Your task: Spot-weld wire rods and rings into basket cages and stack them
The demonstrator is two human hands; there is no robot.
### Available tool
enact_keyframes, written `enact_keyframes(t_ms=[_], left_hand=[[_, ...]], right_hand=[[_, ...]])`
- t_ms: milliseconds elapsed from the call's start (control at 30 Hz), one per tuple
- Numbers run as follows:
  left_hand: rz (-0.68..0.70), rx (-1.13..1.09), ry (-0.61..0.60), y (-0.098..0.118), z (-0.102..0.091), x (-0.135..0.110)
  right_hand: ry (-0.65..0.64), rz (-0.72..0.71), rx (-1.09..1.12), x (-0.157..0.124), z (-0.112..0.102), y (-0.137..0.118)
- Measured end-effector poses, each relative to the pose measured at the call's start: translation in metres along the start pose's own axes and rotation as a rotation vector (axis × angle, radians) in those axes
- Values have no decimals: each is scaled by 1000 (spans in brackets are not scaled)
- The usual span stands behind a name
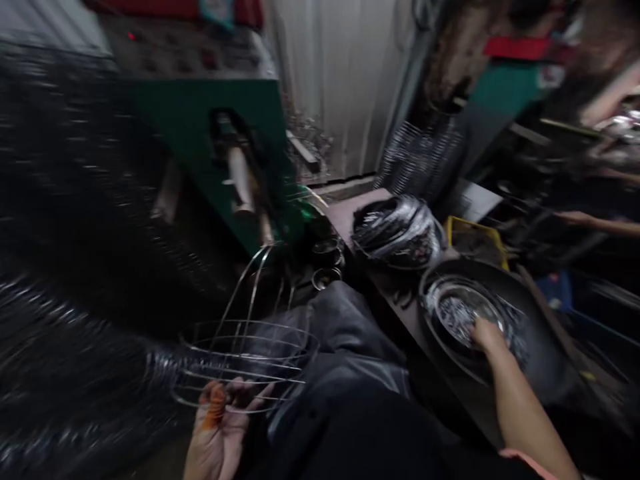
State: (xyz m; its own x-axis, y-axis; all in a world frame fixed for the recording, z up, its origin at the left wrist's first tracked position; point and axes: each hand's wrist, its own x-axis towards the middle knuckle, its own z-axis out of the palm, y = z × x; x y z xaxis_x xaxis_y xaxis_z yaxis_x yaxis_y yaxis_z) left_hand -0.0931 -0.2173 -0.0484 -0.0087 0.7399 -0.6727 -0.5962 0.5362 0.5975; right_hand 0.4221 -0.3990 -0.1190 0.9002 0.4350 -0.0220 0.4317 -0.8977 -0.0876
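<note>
My left hand [220, 420], with an orange wrap round one finger, grips the lower rings of a round wire frame [245, 383]. The frame has several thin metal hoops, and its bent uprights reach up to the tip of a machine arm [243, 180]. On the right, my right hand [487, 337] reaches down into a round bowl [500, 307] of small shiny metal pieces [455, 317]. Its fingertips are blurred and partly hidden there, so what they hold does not show. The bowl sits inside a wide dark pan [537, 333].
A green machine [175, 127] stands in front of me. Beside the pan, a bundle in dark plastic [395, 230] lies on a bench [345, 210]. Beyond are a yellow crate [503, 250] and stacked wire parts [425, 157]. Dark wire mesh fills the left. Another person's arm [605, 223] shows far right.
</note>
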Motion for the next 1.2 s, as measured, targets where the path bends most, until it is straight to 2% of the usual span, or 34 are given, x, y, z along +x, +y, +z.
enact_keyframes(t_ms=[67,133,200,233,300,333,400,467,533,633,767,900,1200], left_hand=[[34,71,-27,3,8,11],[65,128,-50,5,18,22],[100,149,-86,5,29,30],[120,146,-107,4,35,34],[159,125,-159,1,46,37],[175,110,-194,-1,51,38],[201,77,-262,-6,58,38],[227,37,-285,-10,62,38],[250,-9,-263,-13,63,41],[276,-52,-213,-14,59,47],[284,-38,-187,-10,52,53],[276,-16,-190,-6,49,62],[208,-36,-201,-6,43,74]], right_hand=[[-1,118,7,-2,-8,1],[117,133,174,-6,-18,-12],[214,48,499,-10,-27,-45],[204,-16,698,-13,-30,-70],[29,-129,1074,-20,-31,-133],[-107,-180,1214,-26,-31,-169],[-374,-282,1388,-42,-28,-242],[-578,-372,1459,-62,-25,-308],[-710,-428,1479,-80,-23,-360],[-843,-465,1479,-98,-21,-410],[-938,-477,1484,-110,-21,-432],[-938,-465,1519,-113,-21,-436],[-938,-591,1472,-107,-13,-441]])
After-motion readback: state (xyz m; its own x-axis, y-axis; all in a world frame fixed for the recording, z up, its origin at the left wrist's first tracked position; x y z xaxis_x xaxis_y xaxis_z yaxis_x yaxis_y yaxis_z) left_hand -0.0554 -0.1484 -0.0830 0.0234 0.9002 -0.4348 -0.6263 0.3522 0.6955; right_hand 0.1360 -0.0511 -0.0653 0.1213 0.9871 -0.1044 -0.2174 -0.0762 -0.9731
